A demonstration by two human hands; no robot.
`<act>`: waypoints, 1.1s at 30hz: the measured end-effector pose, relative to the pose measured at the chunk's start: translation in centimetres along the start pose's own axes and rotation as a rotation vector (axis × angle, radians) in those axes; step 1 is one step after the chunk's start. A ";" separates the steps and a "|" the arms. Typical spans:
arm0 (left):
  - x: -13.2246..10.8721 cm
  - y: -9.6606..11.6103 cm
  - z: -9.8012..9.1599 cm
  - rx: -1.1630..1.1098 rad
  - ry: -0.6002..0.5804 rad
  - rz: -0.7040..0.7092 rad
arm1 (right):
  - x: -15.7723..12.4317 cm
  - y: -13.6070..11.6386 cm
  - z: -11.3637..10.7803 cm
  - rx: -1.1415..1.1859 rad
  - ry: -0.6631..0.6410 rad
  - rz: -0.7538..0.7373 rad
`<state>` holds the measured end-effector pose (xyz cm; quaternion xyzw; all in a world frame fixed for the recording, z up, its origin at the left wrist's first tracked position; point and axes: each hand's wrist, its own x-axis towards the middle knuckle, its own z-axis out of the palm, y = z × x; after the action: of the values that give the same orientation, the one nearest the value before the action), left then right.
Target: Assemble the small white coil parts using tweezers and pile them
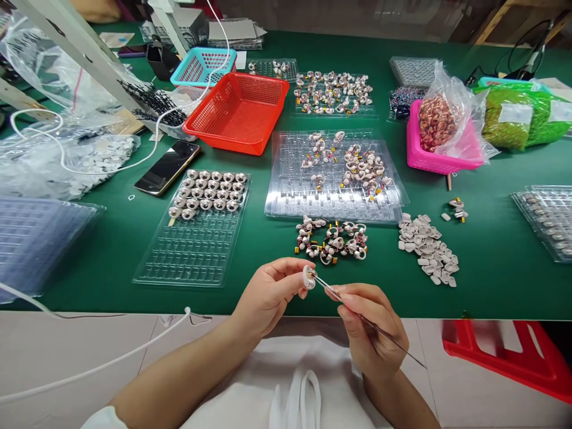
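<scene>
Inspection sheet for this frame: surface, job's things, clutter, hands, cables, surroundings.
Surface: green mat, pale bench edge.
Job's things: white ring part, tweezers tip at it; coil pile just beyond.
Clutter: clear tray, red basket, pink basket, white caps, phone.
Hands: left hand pinches the part; right hand grips the tweezers.
Cables: white cable across the left.
Surroundings: red plastic object at right.

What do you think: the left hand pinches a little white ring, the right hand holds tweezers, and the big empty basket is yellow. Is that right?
Not quite. The head view shows the big empty basket is red, not yellow. The rest holds: the left hand pinches the little white ring, and the right hand holds tweezers.
</scene>
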<state>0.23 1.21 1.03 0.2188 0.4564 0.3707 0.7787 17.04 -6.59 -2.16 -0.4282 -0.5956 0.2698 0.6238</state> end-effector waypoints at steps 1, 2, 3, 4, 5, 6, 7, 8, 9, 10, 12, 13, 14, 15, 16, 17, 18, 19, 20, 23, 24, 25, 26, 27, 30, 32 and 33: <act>0.0 0.0 0.0 -0.002 0.004 0.004 | 0.0 0.0 0.0 0.006 0.006 0.002; 0.0 0.0 0.1 -0.004 0.005 0.007 | 0.0 0.0 0.0 0.012 0.011 0.004; -0.1 0.0 0.1 -0.004 0.006 0.008 | 0.0 0.0 0.0 0.018 0.013 0.006; -0.1 0.0 0.1 -0.002 0.007 0.009 | 0.0 0.0 0.0 0.024 0.014 0.007; -0.1 0.0 0.1 -0.001 0.008 0.011 | 0.0 0.0 0.1 0.029 0.015 0.008; -0.1 0.0 0.0 0.002 0.008 0.011 | 0.0 0.1 0.1 0.033 0.016 0.009; -0.1 -0.1 0.0 0.005 0.008 0.012 | 0.0 0.1 0.1 0.033 0.017 0.011; -0.1 -0.1 0.0 0.006 0.008 0.012 | 0.0 0.1 0.2 0.033 0.019 0.013; -0.1 -0.1 -0.1 0.007 0.006 0.012 | 0.0 0.2 0.2 0.032 0.022 0.014; -0.1 -0.2 -0.1 0.008 0.004 0.012 | 0.0 0.2 0.3 0.032 0.025 0.016; -0.2 -0.2 -0.2 0.010 0.001 0.011 | 0.0 0.3 0.4 0.039 0.030 0.022; -0.2 -0.3 -0.2 0.011 0.000 0.012 | 0.0 0.3 0.5 0.045 0.033 0.027; -0.2 -0.3 -0.2 0.012 0.000 0.015 | 0.0 0.3 0.5 0.051 0.036 0.031; -0.2 -0.3 -0.2 0.014 -0.001 0.018 | 0.0 0.3 0.5 0.055 0.038 0.033; -0.2 -0.3 -0.2 0.015 -0.001 0.022 | 0.0 0.3 0.5 0.055 0.038 0.031; -0.1 -0.3 -0.2 0.017 -0.001 0.027 | 0.0 0.3 0.5 0.050 0.036 0.021; -0.1 -0.3 -0.2 0.020 -0.002 0.033 | 0.0 0.4 0.4 0.038 0.028 0.003; -0.1 -0.3 -0.2 0.025 -0.002 0.040 | 0.0 0.4 0.3 0.022 0.013 -0.019; -0.1 -0.2 -0.2 0.031 -0.002 0.046 | 0.1 0.4 0.1 0.006 -0.007 -0.042; -0.2 -0.1 -0.3 0.051 0.004 0.061 | 0.3 0.6 -0.4 -0.024 -0.079 -0.096; -0.2 -0.1 -0.3 0.057 0.007 0.065 | 0.5 0.7 -0.6 -0.026 -0.093 -0.103; -0.3 -0.1 -0.3 0.062 0.011 0.067 | 0.6 0.7 -0.8 -0.027 -0.105 -0.110; -0.3 0.0 -0.3 0.068 0.014 0.068 | 0.9 0.7 -1.0 -0.028 -0.116 -0.116; -0.4 0.0 -0.3 0.074 0.017 0.066 | 1.1 0.7 -1.2 -0.028 -0.135 -0.126; -0.4 0.1 -0.3 0.092 0.012 0.045 | 2.1 0.5 -1.8 -0.037 -0.235 -0.175; -0.5 0.1 -0.3 0.107 0.008 0.039 | 2.7 0.4 -2.2 -0.042 -0.283 -0.199; -0.5 0.1 -0.3 0.117 0.009 0.043 | 2.9 0.3 -2.4 -0.044 -0.293 -0.197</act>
<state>-0.24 0.88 1.22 0.2724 0.4758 0.3611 0.7543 19.84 -4.51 -0.78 -0.3371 -0.7250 0.2540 0.5442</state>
